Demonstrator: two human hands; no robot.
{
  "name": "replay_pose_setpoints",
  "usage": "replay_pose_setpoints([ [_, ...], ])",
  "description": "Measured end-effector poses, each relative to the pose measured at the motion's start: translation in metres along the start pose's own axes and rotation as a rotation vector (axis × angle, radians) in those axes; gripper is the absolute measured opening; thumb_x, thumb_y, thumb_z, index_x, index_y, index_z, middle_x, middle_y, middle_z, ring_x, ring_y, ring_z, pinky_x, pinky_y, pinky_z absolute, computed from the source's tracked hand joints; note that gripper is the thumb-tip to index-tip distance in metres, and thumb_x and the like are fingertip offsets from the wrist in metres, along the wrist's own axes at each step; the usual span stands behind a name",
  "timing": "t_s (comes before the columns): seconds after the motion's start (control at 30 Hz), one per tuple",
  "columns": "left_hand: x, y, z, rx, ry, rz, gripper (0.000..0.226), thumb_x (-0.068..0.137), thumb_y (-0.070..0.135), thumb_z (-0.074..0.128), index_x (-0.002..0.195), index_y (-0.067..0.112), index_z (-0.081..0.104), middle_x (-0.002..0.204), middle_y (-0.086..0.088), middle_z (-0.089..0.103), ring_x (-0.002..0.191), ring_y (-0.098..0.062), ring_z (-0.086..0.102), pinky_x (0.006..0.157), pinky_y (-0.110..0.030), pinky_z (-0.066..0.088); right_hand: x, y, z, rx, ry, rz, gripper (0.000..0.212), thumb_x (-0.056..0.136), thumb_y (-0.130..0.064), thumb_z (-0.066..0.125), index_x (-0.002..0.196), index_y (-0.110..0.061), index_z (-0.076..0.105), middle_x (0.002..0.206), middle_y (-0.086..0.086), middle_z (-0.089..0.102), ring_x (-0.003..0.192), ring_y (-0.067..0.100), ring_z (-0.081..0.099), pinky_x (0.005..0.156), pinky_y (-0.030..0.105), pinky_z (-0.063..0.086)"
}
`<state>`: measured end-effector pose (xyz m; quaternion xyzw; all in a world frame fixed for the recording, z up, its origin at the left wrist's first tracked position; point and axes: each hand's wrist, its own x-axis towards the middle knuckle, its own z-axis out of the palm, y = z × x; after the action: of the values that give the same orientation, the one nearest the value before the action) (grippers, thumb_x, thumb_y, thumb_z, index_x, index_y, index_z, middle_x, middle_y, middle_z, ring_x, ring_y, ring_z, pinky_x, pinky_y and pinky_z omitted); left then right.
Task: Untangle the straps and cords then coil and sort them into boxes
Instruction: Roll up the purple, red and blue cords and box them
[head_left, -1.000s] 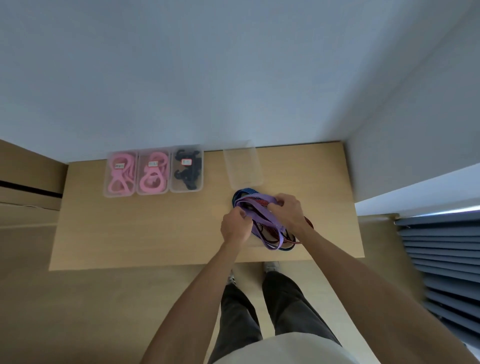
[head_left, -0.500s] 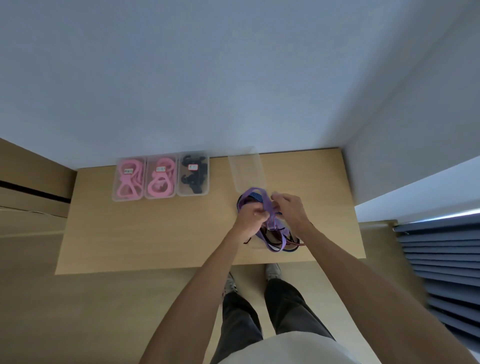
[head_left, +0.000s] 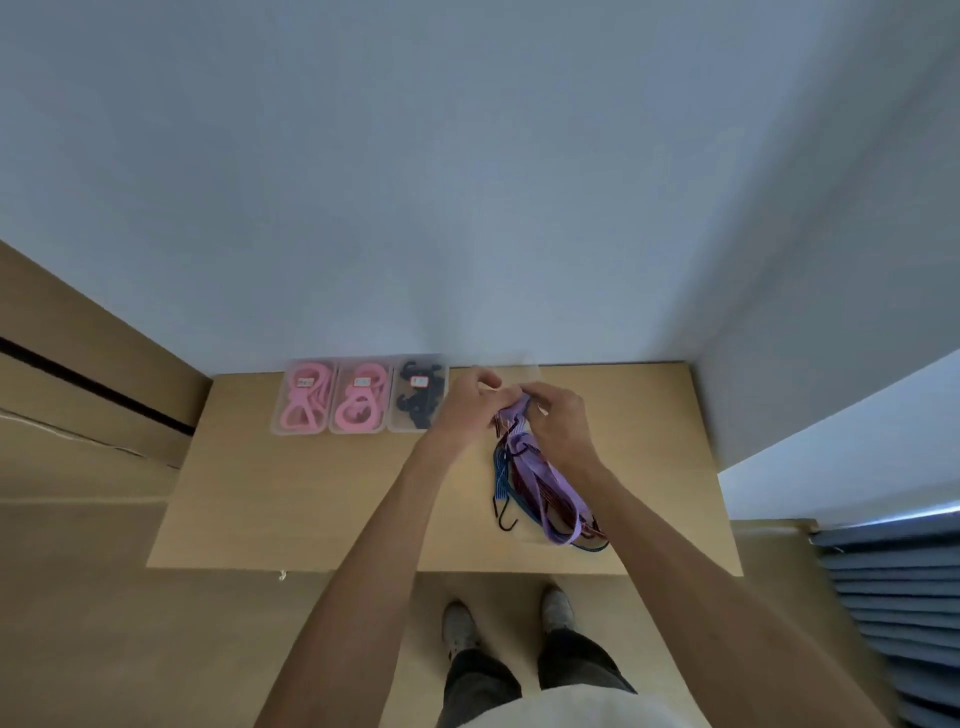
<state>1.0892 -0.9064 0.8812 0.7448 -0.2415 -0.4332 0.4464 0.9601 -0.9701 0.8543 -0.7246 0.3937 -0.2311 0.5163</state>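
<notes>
Pinched together at centre frame, the left hand (head_left: 470, 402) and right hand (head_left: 558, 421) are closed on the purple strap (head_left: 540, 480), which hangs tangled with hooked cords (head_left: 501, 486) toward the table (head_left: 311, 493). Limp, light webbing is judged; a grip near its free end seems best.

The table (head_left: 311, 499) is pale wood-look board with a smooth, matt top. The three filled boxes (head_left: 358, 397) are clear, slightly frosted plastic, as is the empty box (head_left: 524, 371). The purple strap (head_left: 550, 480) looks like flat woven cloth; the blue cord (head_left: 500, 475) has a braided, striped cover and a dark hook (head_left: 506, 522), material unclear.
</notes>
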Motion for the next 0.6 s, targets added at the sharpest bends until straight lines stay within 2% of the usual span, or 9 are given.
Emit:
replay_pose_setpoints([
  [0.07,-0.010,0.018,-0.011,-0.152,0.001,0.006,0.016,0.090,0.019,0.070,0.087,0.013,0.055,0.077,-0.009,0.062,0.064,-0.021,0.056,0.058,-0.030,0.042,-0.001,-0.031,0.000,0.083,0.091,-0.010,0.035,0.082,0.010,0.048,0.080,-0.016,0.072,0.072,-0.017,0.070,0.071,-0.002,0.063,0.070,0.017,0.045],
  [0.13,-0.022,0.028,-0.022,-0.206,-0.094,0.017,0.014,0.080,0.025,0.067,0.076,0.015,0.057,0.068,-0.003,0.058,0.061,-0.018,0.048,0.060,-0.032,0.033,-0.002,-0.056,0.001,0.157,0.159,-0.027,0.037,0.078,0.012,0.041,0.074,-0.012,0.069,0.065,-0.013,0.069,0.061,0.001,0.060,0.060,0.015,0.044],
  [0.2,-0.038,0.032,-0.031,-0.075,-0.205,0.060,0.020,0.069,0.034,0.062,0.068,0.015,0.054,0.066,0.000,0.051,0.063,-0.017,0.039,0.061,-0.033,0.025,-0.005,-0.078,0.002,0.192,0.177,-0.086,0.037,0.078,0.012,0.037,0.076,-0.011,0.067,0.063,-0.006,0.068,0.057,0.011,0.058,0.055,0.026,0.047],
  [0.27,-0.055,0.030,-0.038,0.021,-0.236,0.078,0.018,0.079,0.033,0.056,0.072,0.017,0.055,0.073,0.001,0.060,0.066,-0.012,0.047,0.061,-0.029,0.027,-0.007,-0.097,0.002,0.240,0.180,-0.140,0.036,0.079,0.014,0.034,0.076,-0.006,0.064,0.060,0.000,0.067,0.055,0.013,0.057,0.055,0.026,0.046],
  [0.37,-0.070,0.031,-0.054,-0.110,-0.211,0.086,0.020,0.101,0.017,0.048,0.084,0.012,0.057,0.079,-0.008,0.068,0.063,-0.013,0.057,0.052,-0.019,0.036,-0.006,-0.116,0.002,0.267,0.200,-0.176,0.036,0.084,0.014,0.035,0.078,-0.005,0.066,0.062,-0.006,0.068,0.055,0.012,0.055,0.055,0.023,0.045],
  [0.43,-0.074,0.035,-0.067,-0.223,-0.119,0.136,0.019,0.102,0.010,0.051,0.089,0.003,0.062,0.071,-0.010,0.065,0.057,-0.018,0.055,0.051,-0.021,0.042,0.001,-0.115,0.003,0.211,0.216,-0.123,0.029,0.089,0.005,0.043,0.085,-0.011,0.066,0.065,-0.006,0.069,0.059,0.023,0.057,0.052,0.033,0.045],
  [0.5,-0.072,0.039,-0.079,-0.310,0.059,0.167,0.018,0.099,0.004,0.055,0.087,-0.001,0.067,0.064,-0.009,0.064,0.050,-0.016,0.052,0.049,-0.021,0.044,0.006,-0.108,0.005,0.112,0.154,-0.033,0.013,0.091,-0.006,0.055,0.089,-0.015,0.064,0.064,0.000,0.065,0.058,0.026,0.059,0.049,0.032,0.044],
  [0.57,-0.067,0.041,-0.087,-0.319,0.208,0.177,0.019,0.095,0.006,0.060,0.079,0.002,0.070,0.062,-0.010,0.065,0.047,-0.017,0.051,0.048,-0.023,0.045,0.002,-0.107,0.011,-0.063,-0.062,-0.030,0.005,0.091,-0.016,0.062,0.086,-0.016,0.065,0.060,-0.002,0.061,0.053,0.017,0.057,0.050,0.025,0.043],
  [0.6,-0.063,0.040,-0.088,-0.242,0.267,0.195,0.020,0.093,0.009,0.062,0.075,0.004,0.070,0.063,-0.009,0.067,0.049,-0.019,0.054,0.050,-0.026,0.047,-0.002,-0.112,0.015,-0.161,-0.179,-0.077,0.010,0.089,-0.022,0.063,0.083,-0.015,0.065,0.059,-0.005,0.058,0.052,0.013,0.053,0.052,0.024,0.041],
])
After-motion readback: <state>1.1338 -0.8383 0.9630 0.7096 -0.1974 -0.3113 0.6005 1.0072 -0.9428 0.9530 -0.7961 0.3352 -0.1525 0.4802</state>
